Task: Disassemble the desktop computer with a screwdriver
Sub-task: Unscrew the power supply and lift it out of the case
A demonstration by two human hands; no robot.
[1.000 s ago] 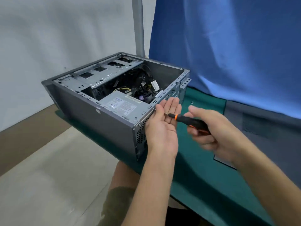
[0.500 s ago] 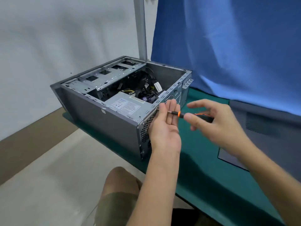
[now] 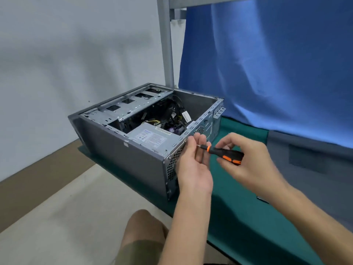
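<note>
A grey desktop computer case (image 3: 122, 150) lies on its side on the green mat (image 3: 238, 207), its side panel off. Inside show the silver power supply (image 3: 152, 138), cables and a drive cage. My left hand (image 3: 193, 165) rests against the rear panel's vent grille, its fingers pinched at the upper rear edge around the screwdriver's tip. My right hand (image 3: 248, 163) holds the black-and-orange screwdriver (image 3: 225, 153) by the handle, with the shaft pointing left into the case's rear edge. The screw itself is hidden behind my left fingers.
A grey side panel (image 3: 309, 169) lies flat on the mat to the right. A blue curtain (image 3: 267, 64) hangs behind the table, beside a grey metal post (image 3: 168, 44). The table's front edge runs diagonally; my knee (image 3: 143, 226) and the floor are below it.
The view has tilted up and the case sits lower in frame. My right hand has shifted its grip back along the screwdriver handle. My left fingers have closed around the tip.
</note>
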